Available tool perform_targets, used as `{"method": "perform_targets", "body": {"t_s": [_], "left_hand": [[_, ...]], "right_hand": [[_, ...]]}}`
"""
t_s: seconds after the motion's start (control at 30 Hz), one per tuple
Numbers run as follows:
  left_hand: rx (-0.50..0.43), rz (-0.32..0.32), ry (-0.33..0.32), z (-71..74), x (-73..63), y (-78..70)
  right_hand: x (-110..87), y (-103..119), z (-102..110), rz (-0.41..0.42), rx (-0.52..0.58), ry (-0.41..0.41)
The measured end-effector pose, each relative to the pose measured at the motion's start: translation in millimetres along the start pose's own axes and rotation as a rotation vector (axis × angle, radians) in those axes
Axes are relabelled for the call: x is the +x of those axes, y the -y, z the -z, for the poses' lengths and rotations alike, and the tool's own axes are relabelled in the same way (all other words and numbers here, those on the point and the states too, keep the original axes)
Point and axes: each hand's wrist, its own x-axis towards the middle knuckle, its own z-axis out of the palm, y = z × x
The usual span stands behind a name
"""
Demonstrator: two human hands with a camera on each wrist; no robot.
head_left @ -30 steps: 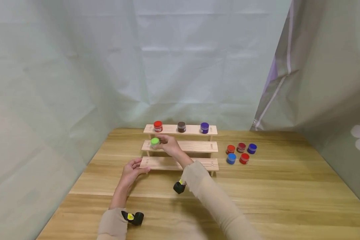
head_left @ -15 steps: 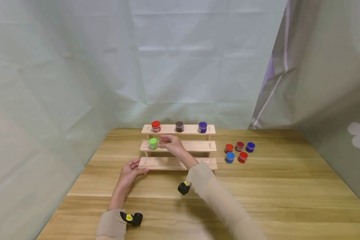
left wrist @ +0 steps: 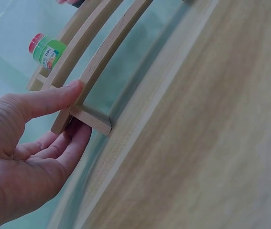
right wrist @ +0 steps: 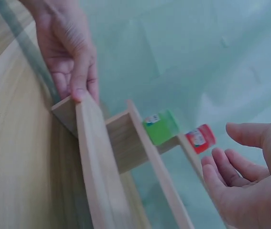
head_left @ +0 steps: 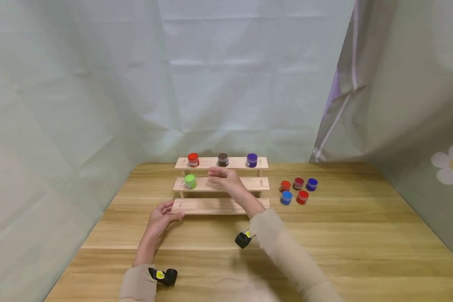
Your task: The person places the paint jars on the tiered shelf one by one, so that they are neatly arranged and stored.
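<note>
Green jar (head_left: 190, 181) on mid shelf (head_left: 253, 183); L hand (head_left: 160, 220) pinches rack (head_left: 211, 205), R hand (head_left: 228, 180) loose, empty.

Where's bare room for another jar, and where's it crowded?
Bare: the pale wooden bottom shelf, right of the left hand; the matching middle shelf, right of the round green jar, partly behind the right hand; the brown wooden tabletop in front of five round red and blue jars. Crowded: that cluster. The matching top shelf has gaps between three round coloured jars.
</note>
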Motion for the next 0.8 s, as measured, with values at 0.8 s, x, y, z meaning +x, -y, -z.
{"method": "perform_targets", "body": {"t_s": [0.8], "left_hand": [[0.030, -0.005, 0.003, 2.6, -0.3, -1.0]], "right_hand": [[-39.2, -20.8, 42.7, 0.017, -0.019, -0.081]]}}
